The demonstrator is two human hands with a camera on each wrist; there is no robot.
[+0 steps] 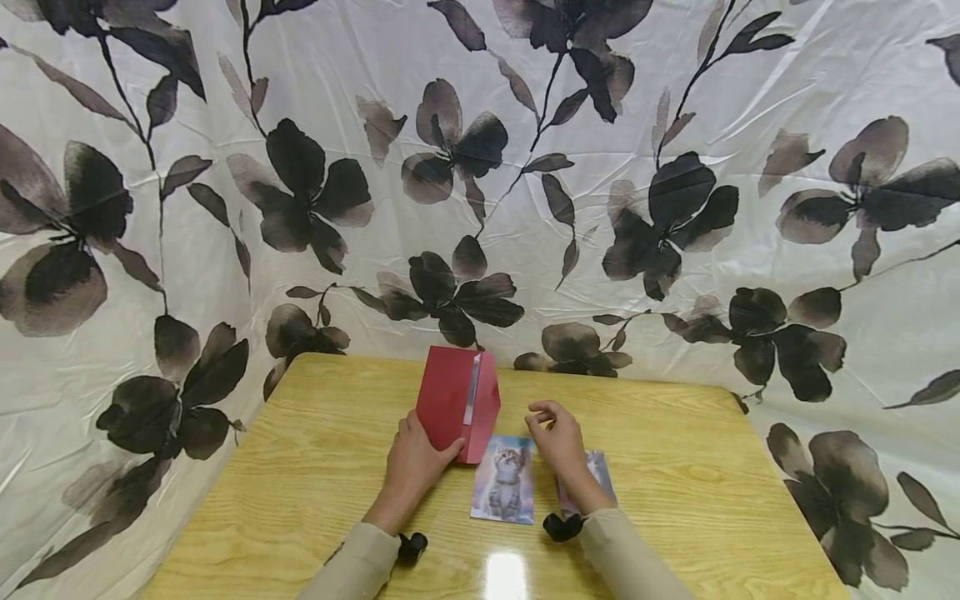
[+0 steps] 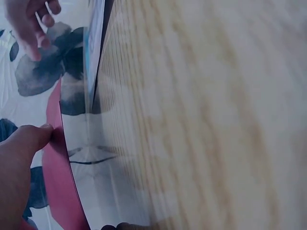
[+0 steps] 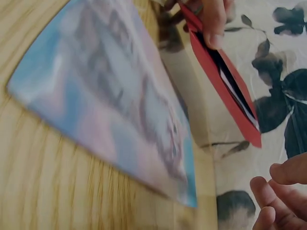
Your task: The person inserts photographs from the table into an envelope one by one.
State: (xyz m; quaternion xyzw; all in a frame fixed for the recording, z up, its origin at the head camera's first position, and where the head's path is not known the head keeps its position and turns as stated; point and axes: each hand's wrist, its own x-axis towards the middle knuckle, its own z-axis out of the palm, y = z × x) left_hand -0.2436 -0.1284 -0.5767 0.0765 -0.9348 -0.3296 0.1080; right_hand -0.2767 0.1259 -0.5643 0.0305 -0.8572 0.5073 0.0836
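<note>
My left hand (image 1: 415, 462) grips a red envelope (image 1: 446, 392) by its lower part, thumb across the front and fingers behind. The envelope's flap is open to the right, and a pale strip of something (image 1: 472, 392) shows in its mouth. In the right wrist view the envelope (image 3: 223, 88) is held up off the table, its mouth gaping. My right hand (image 1: 561, 446) hovers to the right of it with fingers loosely bent and nothing between them. A card with a kitten picture (image 1: 503, 492) lies face up between my hands.
Partly hidden under my right forearm, another picture card (image 1: 600, 473) lies on the wooden table (image 1: 300, 467). A white cloth with dark flowers (image 1: 562, 317) hangs behind the table's far edge and along both sides. Each wrist wears a black strap (image 1: 562, 527).
</note>
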